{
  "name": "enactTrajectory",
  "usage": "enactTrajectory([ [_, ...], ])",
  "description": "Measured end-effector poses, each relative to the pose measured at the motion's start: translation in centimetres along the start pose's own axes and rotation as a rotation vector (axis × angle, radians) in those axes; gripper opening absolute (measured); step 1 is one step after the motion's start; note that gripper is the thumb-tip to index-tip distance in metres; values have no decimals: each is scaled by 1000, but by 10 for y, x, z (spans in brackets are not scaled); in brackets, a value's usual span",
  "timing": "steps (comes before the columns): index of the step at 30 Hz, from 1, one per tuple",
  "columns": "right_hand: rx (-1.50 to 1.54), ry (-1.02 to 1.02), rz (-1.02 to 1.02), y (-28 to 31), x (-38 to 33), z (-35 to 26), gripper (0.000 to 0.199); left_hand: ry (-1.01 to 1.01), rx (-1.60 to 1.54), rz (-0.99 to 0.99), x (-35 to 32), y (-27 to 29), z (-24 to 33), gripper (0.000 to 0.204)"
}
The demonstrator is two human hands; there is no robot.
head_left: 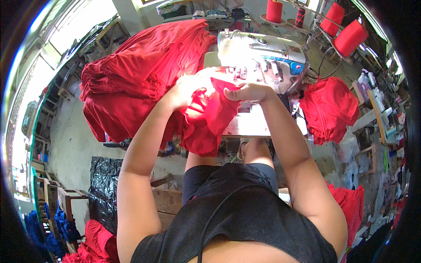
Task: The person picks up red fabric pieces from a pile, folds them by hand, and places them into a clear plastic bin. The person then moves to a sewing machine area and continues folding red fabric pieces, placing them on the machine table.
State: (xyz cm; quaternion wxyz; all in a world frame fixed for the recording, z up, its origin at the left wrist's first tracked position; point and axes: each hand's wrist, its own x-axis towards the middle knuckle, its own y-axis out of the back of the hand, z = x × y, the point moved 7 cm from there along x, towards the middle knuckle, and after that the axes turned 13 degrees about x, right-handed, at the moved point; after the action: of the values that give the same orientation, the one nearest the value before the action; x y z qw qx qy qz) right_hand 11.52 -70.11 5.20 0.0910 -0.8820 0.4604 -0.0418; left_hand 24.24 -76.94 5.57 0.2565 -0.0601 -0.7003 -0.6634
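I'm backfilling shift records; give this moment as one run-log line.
left hand: on red fabric piece | right hand: gripping its edge | industrial sewing machine: beyond hands | red thread cones: upper right

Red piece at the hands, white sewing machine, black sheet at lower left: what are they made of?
Red piece: fabric, matte; soft folds, knit or woven unclear.
White sewing machine: probably painted metal, glossy; smooth housing with bright highlights, though some covers could be plastic.
Black sheet: likely plastic film, shiny; sharp crinkles and glints.
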Motion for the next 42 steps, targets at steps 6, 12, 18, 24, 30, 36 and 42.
enactTrajectory([
  [6,149,187,88,8,1,-8,35,-146,75,196,-27,3,-3,13],
  [12,-300,376,770,32,-8,-10,30,-273,-136,-339,4,51,62,4],
  [18,-950,-72,76,-32,18,-17,31,-208,-183,-281,37,69,40,8],
  [24,-814,-212,-97,-34,73,13,30,-230,-242,-424,78,58,47,7],
  [30,-587,-130,206,-5,32,7,34,-188,-196,-534,67,43,35,18],
  [36,-183,-336,519,21,-20,25,42,-277,-227,-541,60,42,40,23],
  [42,-56,-120,270,-21,-36,-8,34,-277,-371,-771,57,23,61,21],
])
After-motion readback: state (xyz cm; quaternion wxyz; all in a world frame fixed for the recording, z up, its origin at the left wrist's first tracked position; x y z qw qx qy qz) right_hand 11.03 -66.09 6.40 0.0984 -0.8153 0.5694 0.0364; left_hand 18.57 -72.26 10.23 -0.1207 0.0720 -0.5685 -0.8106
